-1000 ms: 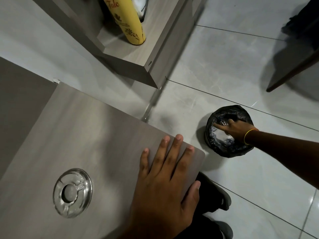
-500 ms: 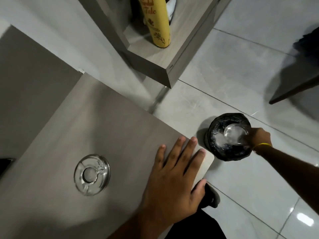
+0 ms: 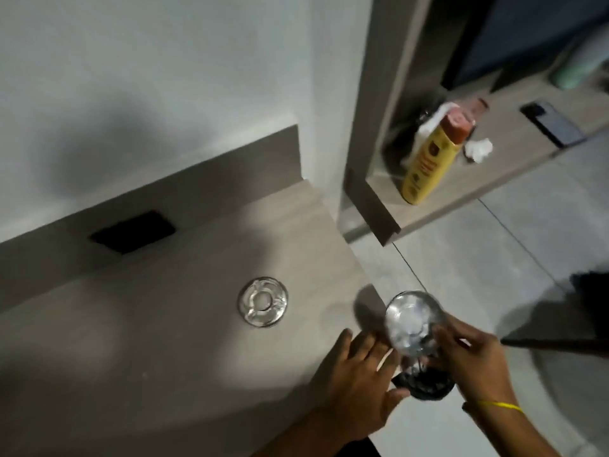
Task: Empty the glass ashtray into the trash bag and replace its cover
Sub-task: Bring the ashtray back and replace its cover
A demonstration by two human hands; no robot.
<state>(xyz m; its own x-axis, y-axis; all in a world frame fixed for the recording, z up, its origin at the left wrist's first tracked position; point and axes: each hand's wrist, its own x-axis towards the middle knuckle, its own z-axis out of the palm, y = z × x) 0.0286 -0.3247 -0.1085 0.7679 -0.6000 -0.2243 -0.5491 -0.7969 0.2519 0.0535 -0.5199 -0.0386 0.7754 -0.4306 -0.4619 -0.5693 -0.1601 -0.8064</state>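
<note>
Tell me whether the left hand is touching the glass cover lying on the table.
Apart. The head view shows the glass cover lying alone on the table, with bare tabletop plainly visible between it and the left hand at the table's edge.

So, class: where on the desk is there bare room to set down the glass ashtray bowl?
Free: the desk between the glass cover and the left hand, and left of the cover. Crowded: the corner where the right hand holds the ashtray bowl.

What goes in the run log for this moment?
right hand: holds glass ashtray above trash bag | left hand: open on table | cover: on table, apart
</note>
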